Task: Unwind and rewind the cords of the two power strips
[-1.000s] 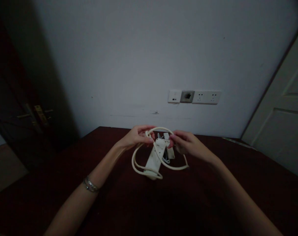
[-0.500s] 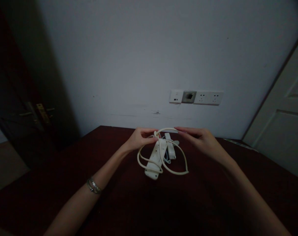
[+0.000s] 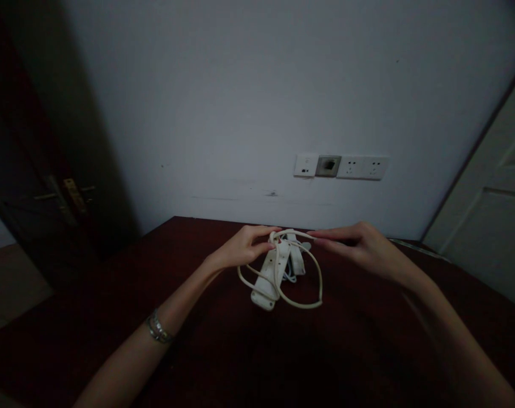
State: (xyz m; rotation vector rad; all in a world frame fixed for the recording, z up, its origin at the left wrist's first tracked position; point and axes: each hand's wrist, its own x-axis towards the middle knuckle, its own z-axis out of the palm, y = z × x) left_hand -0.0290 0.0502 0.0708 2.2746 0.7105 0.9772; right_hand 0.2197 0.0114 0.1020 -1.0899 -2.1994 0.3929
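Observation:
A cream power cord (image 3: 320, 277) hangs in loops between my two hands. My left hand (image 3: 249, 245) pinches it where the strands cross in a knot-like bunch. Further right, the fingertips of my right hand (image 3: 346, 241) are closed on a stretch of the same cord, which runs nearly straight between the hands. Below and behind the loops lies a white power strip (image 3: 263, 283), slanted on the dark red table. Beside it on the right is a second white block (image 3: 297, 262), partly hidden by the cord, with a thin pale cable (image 3: 289, 277) between them.
The dark red table (image 3: 215, 351) meets a pale wall behind. Wall sockets (image 3: 362, 167) and a grey switch plate (image 3: 328, 166) are set above its back edge. A dark door with a brass handle (image 3: 74, 195) is at left, and a white panelled door (image 3: 495, 215) at right.
My right hand has moved slightly right and down, and the cord between the hands lies flatter and straighter. My left hand has shifted a little, its grip kept on the crossing.

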